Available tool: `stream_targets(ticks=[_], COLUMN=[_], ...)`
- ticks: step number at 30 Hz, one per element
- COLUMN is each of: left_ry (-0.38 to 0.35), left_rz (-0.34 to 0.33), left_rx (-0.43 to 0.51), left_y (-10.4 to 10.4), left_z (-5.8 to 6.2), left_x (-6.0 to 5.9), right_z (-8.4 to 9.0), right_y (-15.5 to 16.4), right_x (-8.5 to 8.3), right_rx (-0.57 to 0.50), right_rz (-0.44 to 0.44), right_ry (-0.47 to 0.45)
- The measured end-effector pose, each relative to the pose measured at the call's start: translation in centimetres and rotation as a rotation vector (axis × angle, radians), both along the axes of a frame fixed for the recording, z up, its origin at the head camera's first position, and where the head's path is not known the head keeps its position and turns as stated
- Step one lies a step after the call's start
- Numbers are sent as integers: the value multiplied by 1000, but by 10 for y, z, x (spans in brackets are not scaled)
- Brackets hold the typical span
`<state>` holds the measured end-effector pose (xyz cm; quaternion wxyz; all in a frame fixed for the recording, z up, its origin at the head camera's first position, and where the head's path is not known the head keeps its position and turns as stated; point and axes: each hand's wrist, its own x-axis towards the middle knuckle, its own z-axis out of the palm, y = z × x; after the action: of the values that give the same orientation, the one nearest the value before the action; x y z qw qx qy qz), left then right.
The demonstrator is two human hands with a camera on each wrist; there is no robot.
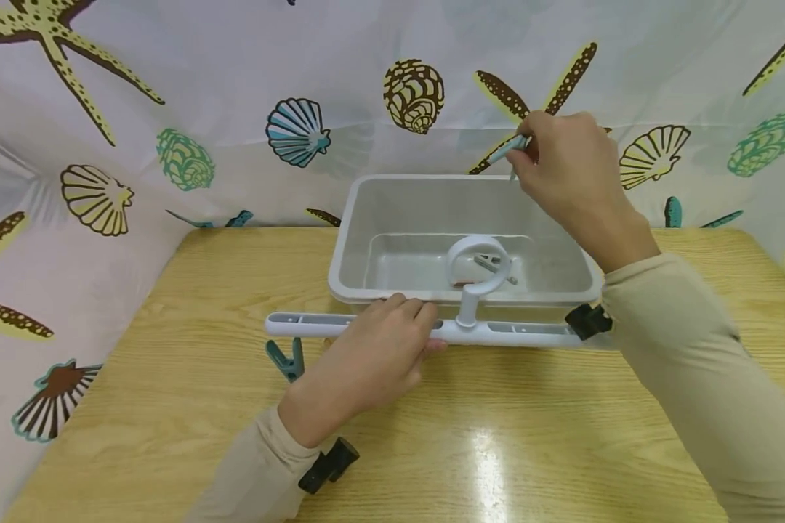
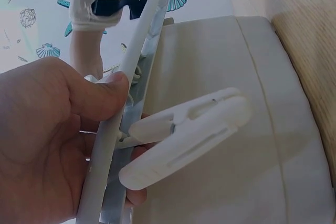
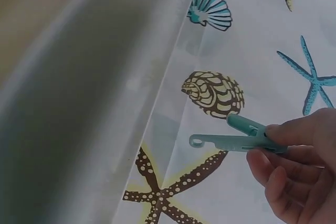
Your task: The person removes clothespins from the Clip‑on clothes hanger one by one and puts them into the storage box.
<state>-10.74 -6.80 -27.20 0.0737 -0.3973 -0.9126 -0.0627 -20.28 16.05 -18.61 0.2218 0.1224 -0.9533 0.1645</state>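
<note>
My left hand (image 1: 386, 345) grips the middle of a white plastic clip hanger (image 1: 523, 335), a long bar with a ring-shaped hook, held along the near side of a white bin (image 1: 343, 265). A dark teal clothespin (image 1: 290, 361) hangs below the bar's left part. In the left wrist view, a white clothespin (image 2: 184, 137) hangs from the bar beside my fingers. Over the bin's far right side, my right hand (image 1: 572, 163) pinches a light teal clothespin (image 3: 244, 139) between thumb and fingers. A greyish clothespin (image 1: 487, 263) lies in the bin, partly seen through the hook.
The bin stands at the back of a wooden table (image 1: 235, 290), against a white curtain (image 1: 353, 58) printed with shells and starfish. The curtain also runs along both sides. Something reddish lies on the bin floor, mostly hidden by the hook.
</note>
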Motion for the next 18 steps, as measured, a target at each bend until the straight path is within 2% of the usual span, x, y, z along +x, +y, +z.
stream_targets(ticks=[8,13,18], left_ry=[2,13,1], left_rz=[-11,-15,-13], left_rx=[6,17,20], left_y=[-2,-2,-1], left_z=[-1,-2,-2], left_x=[0,0,-1], right_z=[7,12,6], right_y=[-12,-18,-18], right_x=[-32,-46,-56], right_rx=[95,103,116], right_rz=[8,16,25], right_ry=[-151,-172,-212])
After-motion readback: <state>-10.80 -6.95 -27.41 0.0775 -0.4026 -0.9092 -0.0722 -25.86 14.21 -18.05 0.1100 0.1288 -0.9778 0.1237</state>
